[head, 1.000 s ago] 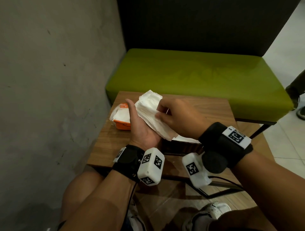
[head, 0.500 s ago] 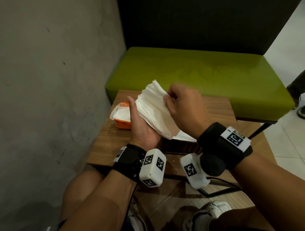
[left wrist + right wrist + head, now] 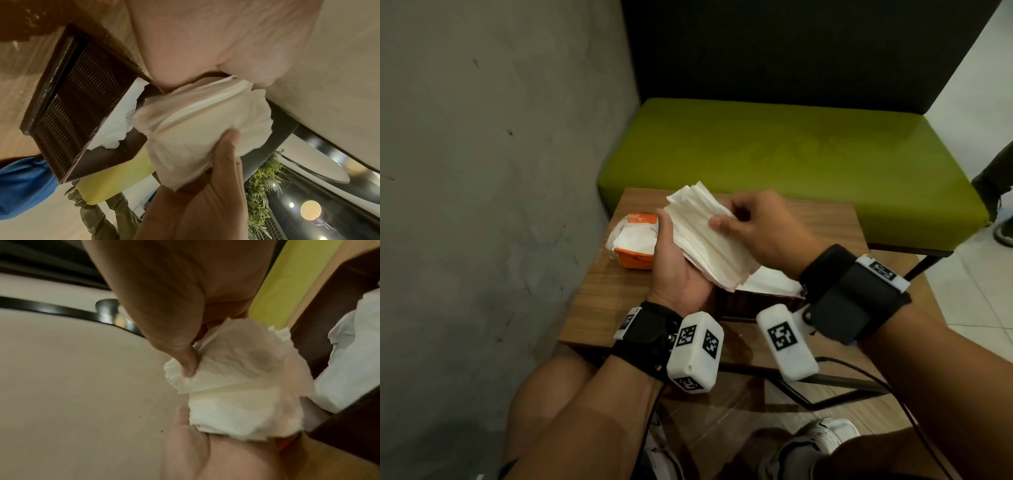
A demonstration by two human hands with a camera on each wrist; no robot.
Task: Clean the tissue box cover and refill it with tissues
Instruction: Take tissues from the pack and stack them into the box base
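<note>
A thick stack of white tissues [image 3: 709,240] lies tilted across my left hand [image 3: 674,270], which grips it from below above the small wooden table [image 3: 599,301]. My right hand [image 3: 753,229] pinches the top sheets of the tissue stack [image 3: 232,382] near its far end, thumb on top. Under both hands stands the dark brown tissue box cover [image 3: 80,100], open side up, with crumpled white tissue [image 3: 770,284] inside it. In the left wrist view the tissue stack [image 3: 201,128] hangs just beside the cover.
An orange tissue pack [image 3: 635,246], torn open with white tissues showing, lies at the table's left, near the grey wall [image 3: 482,205]. A green bench [image 3: 774,154] stands behind the table. Something blue [image 3: 22,183] lies beyond the cover.
My right hand lifted the stack's far end up from my left palm, then came back down and shifted its pinch toward the top sheets. The left hand stayed put.
</note>
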